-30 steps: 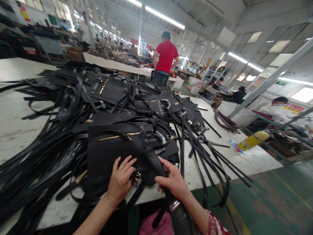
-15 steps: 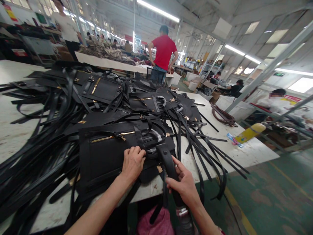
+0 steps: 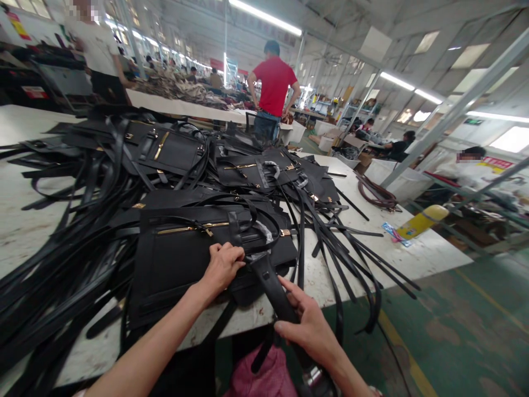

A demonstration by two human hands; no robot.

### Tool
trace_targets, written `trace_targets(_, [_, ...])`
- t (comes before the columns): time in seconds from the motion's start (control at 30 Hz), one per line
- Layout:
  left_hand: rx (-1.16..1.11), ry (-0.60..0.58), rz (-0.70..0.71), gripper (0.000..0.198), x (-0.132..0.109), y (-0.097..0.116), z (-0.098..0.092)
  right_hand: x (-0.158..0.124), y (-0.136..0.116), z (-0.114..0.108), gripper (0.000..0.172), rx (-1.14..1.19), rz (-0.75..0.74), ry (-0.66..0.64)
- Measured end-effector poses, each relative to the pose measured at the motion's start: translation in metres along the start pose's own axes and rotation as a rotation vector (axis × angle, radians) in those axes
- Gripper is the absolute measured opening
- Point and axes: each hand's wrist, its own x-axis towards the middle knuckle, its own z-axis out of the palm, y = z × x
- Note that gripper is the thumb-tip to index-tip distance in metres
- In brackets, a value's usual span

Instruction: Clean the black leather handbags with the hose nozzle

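Note:
A flat black bag panel (image 3: 177, 259) with a gold zipper and a handle wrapped in clear film lies before me on top of other black pieces. My left hand (image 3: 223, 266) rests on its right part, fingers bent and pressed together at the dark strip there. My right hand (image 3: 308, 320) is wrapped round a long black tool (image 3: 275, 292) with a flat end and a silver band lower down; its exact kind is unclear. The tool's flat end points at the panel beside my left fingertips. Whether it touches the panel cannot be made out.
More black bag pieces (image 3: 177, 146) and long straps (image 3: 343, 248) cover the white table (image 3: 430, 251). A yellow bottle (image 3: 424, 221) lies near the right edge, with a brown coil (image 3: 376, 193) behind. A person in red (image 3: 273, 85) stands beyond the table.
The tool's flat end has moved left and slightly down, closer to my left fingers. My right hand has dropped a little. The panel has shifted slightly. At the back left, a person in white has moved.

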Motion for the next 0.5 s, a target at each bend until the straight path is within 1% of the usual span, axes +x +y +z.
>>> trace_targets(0.1, [-0.036,-0.016,0.027,0.002,0.004,-0.006,-0.009,-0.003,0.000,0.002,0.074,0.009,0.030,-0.021])
trace_targets(0.13, [-0.074,-0.007,0.018,0.004,0.003,-0.008,-0.013,-0.005,0.000,0.003,0.074,0.014,0.037,-0.022])
trace_targets(0.17, [-0.126,0.020,-0.012,0.009,0.002,-0.010,-0.018,-0.005,0.000,0.002,0.074,0.022,0.040,-0.020])
trace_targets(0.23, [-0.235,0.117,-0.122,0.015,-0.006,-0.015,-0.028,-0.006,0.000,0.001,0.074,0.049,0.046,-0.022])
trace_targets(0.3, [-0.303,0.209,-0.242,0.016,-0.018,-0.015,-0.036,-0.005,0.001,0.000,0.073,0.070,0.057,-0.035])
trace_targets(0.33, [-0.324,0.215,-0.285,0.016,-0.026,-0.011,-0.038,-0.004,0.002,-0.001,0.073,0.075,0.064,-0.045])
trace_targets(0.37, [-0.359,0.189,-0.325,0.017,-0.034,-0.005,-0.039,-0.002,0.002,0.000,0.073,0.078,0.071,-0.053])
trace_targets(0.4, [-0.424,0.128,-0.365,0.020,-0.042,0.004,-0.037,-0.001,0.002,0.001,0.074,0.082,0.071,-0.054])
trace_targets(0.43, [-0.524,0.027,-0.407,0.024,-0.049,0.015,-0.034,-0.001,0.001,0.003,0.074,0.088,0.059,-0.049])
trace_targets(0.5, [-0.810,-0.202,-0.489,0.033,-0.062,0.043,-0.023,-0.003,-0.003,0.009,0.075,0.067,-0.008,-0.023])
